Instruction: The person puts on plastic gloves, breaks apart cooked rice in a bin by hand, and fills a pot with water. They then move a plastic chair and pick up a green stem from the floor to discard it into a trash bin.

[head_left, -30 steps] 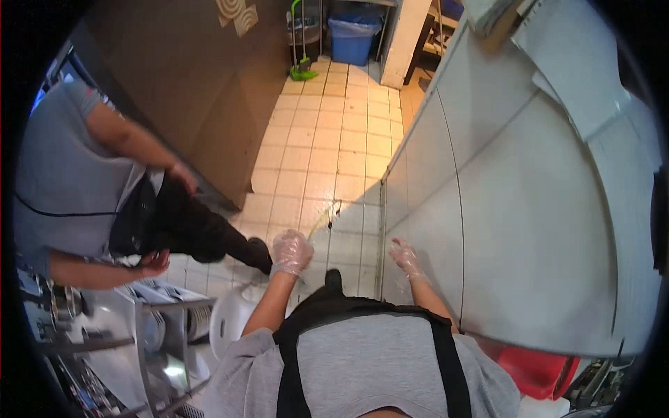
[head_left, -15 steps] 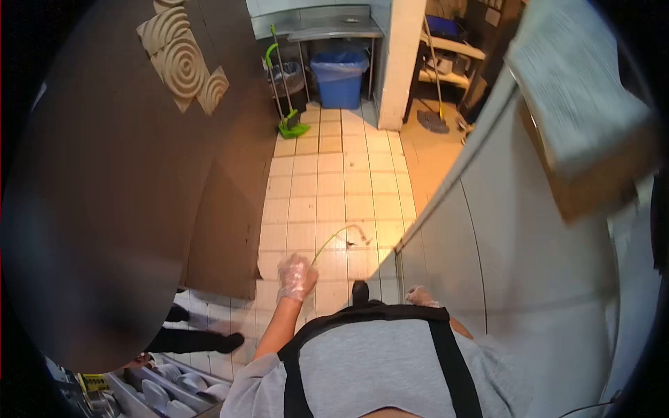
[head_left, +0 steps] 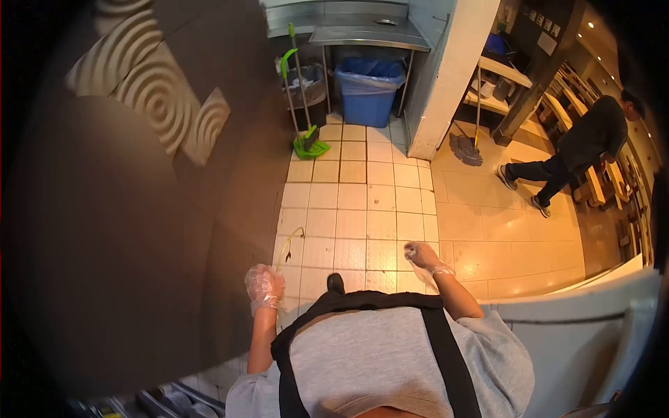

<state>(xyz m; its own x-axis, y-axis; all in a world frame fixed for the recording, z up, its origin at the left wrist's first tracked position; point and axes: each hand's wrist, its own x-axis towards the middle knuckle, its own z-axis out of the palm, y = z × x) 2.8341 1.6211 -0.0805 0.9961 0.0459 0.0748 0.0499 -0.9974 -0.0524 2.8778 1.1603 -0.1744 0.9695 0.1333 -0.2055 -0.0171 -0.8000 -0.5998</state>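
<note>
My left hand point(head_left: 265, 287), in a clear plastic glove, is closed on a thin yellow-green stalk point(head_left: 283, 251). The stalk points up from the fist, bends over at its far end and carries a dark, wilted-looking bit. It shows above the tiled floor. On the other side, my right hand point(head_left: 423, 256), also in a clear glove, is held over the floor with its fingers curled in. What it holds, if anything, is too small to make out.
A blue bin point(head_left: 368, 97) and a dark lined bin point(head_left: 310, 94) stand by a steel counter point(head_left: 369, 35). A green broom and dustpan point(head_left: 310, 146) lean nearby. A mop point(head_left: 467, 148) rests beyond the white pillar point(head_left: 453, 76). A person point(head_left: 582, 143) walks at the right. A brown wall point(head_left: 230, 209) runs along my left.
I have moved forward along the floor, so the bins look nearer. My right hand has come out from my side into view. The stalk stays in my left hand. A walking person now shows.
</note>
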